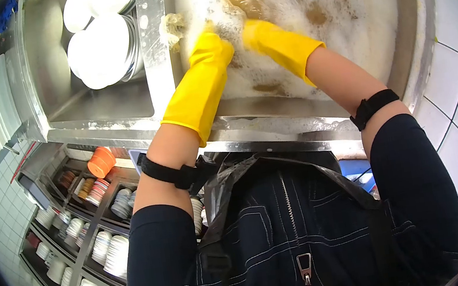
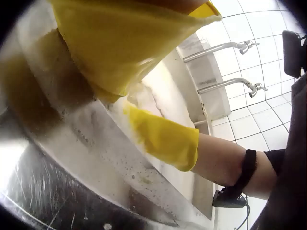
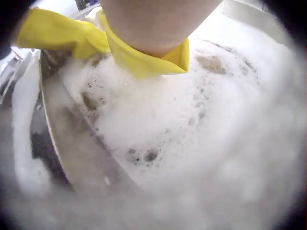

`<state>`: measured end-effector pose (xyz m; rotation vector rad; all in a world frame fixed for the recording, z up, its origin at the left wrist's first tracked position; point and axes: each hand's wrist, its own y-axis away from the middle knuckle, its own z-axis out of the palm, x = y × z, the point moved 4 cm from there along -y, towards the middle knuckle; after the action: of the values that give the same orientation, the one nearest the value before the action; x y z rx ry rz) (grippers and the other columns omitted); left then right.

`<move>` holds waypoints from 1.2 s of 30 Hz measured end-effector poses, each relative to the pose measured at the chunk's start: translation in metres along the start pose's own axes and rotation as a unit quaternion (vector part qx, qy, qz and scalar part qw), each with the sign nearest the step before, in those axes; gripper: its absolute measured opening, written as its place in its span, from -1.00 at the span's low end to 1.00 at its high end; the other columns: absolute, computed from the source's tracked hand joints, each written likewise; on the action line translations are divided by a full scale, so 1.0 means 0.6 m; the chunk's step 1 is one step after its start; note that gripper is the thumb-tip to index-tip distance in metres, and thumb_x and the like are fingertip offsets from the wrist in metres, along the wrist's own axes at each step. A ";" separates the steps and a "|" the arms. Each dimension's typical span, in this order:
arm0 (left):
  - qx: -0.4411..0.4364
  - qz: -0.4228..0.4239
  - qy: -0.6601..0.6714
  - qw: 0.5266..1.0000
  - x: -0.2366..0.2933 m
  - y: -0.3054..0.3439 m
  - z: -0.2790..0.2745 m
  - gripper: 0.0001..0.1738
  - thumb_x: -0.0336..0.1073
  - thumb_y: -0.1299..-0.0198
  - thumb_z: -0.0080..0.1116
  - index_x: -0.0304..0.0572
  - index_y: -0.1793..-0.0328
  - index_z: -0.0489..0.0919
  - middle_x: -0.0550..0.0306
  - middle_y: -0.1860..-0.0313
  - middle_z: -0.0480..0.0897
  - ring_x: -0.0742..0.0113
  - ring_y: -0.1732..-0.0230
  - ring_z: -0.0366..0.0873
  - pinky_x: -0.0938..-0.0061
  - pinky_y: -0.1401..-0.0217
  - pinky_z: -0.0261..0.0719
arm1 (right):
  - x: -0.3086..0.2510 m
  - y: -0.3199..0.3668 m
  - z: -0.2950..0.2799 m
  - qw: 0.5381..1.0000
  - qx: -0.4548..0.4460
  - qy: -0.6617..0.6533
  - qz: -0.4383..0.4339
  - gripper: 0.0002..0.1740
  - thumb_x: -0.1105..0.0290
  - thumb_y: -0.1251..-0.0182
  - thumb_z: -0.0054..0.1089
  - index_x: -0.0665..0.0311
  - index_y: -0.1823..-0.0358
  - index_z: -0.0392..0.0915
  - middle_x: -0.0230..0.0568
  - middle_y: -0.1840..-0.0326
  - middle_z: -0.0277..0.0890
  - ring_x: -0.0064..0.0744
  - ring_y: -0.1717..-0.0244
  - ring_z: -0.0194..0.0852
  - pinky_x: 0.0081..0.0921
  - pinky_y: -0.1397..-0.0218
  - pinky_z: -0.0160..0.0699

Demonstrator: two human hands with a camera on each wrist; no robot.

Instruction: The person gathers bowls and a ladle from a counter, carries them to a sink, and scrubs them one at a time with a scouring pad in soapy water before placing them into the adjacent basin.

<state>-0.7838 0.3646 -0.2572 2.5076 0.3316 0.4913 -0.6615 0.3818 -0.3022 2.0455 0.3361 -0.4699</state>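
Both hands wear yellow rubber gloves and reach into a sink basin full of foamy, brownish water. My left hand is at the foam near the basin's left side, its fingertips hidden by suds. Close beside it, my right hand dips into the foam, fingers sunk and blurred. I cannot tell what either hand holds under the suds. A pale mesh scrubber lies on the metal divider left of the left hand. In the right wrist view, white foam spreads below the right glove's cuff.
White plates are stacked in the left basin. Two metal taps stick out from the tiled wall. Shelves below hold stacked bowls and an orange container. The steel front rim runs before the body.
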 end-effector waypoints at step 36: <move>0.007 0.096 0.047 0.994 0.030 -0.022 -0.026 -0.28 -0.50 -0.06 0.08 0.11 -0.44 0.36 -0.19 -0.12 0.60 -0.15 -0.18 0.53 0.23 -0.22 0.48 | 0.110 0.042 0.063 0.984 -0.157 0.076 -0.031 -0.67 0.30 -0.23 0.13 0.15 -0.02 0.62 -0.05 0.03 0.63 -0.07 -0.02 0.60 -0.18 -0.03 0.54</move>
<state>-0.7756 0.3886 -0.2475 2.5471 0.1301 0.6856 -0.5998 0.3397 -0.3302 1.7695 0.5327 -0.2777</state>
